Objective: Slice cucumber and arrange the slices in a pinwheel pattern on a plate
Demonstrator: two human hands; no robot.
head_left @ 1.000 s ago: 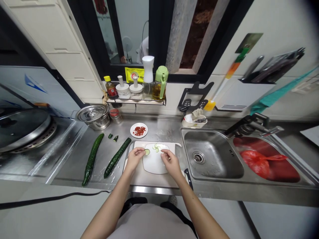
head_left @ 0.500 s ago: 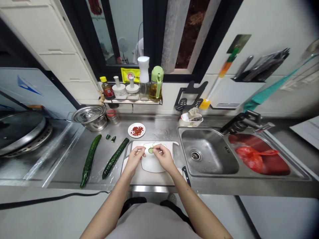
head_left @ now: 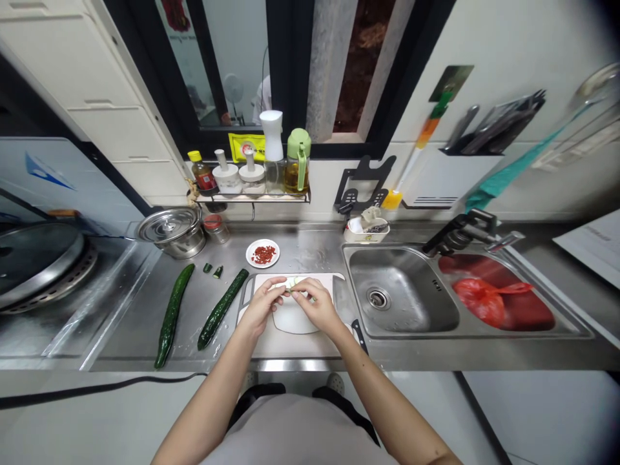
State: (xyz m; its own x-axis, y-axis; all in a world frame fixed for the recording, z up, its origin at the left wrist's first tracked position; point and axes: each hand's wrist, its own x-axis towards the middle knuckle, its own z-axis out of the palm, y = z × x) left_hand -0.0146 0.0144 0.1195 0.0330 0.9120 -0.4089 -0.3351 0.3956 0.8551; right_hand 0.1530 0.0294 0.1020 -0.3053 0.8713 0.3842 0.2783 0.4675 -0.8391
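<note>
Over a white plate (head_left: 294,321), my left hand (head_left: 261,307) and my right hand (head_left: 316,305) meet at the fingertips. Between them is a thin cucumber slice (head_left: 289,290), mostly covered by the fingers, with both hands pinching it. Pale green slices (head_left: 293,281) show behind the fingers at the plate's far edge. The plate rests on a cutting board (head_left: 271,347). Left of the board lie two whole cucumbers, one close by (head_left: 223,310) and one farther off (head_left: 174,316). Two cut cucumber ends (head_left: 218,272) lie above them.
A saucer of chopped red chili (head_left: 263,253) stands behind the board. A knife (head_left: 359,336) lies at the board's right, handle toward the sink (head_left: 407,297). A lidded pot (head_left: 174,232) and a jar (head_left: 216,228) stand back left. Bottles line a rack (head_left: 256,197).
My left hand has moved in to meet the right, and its fingers now touch the cucumber slice, which the right hand held alone before. The camera view has shifted slightly.
</note>
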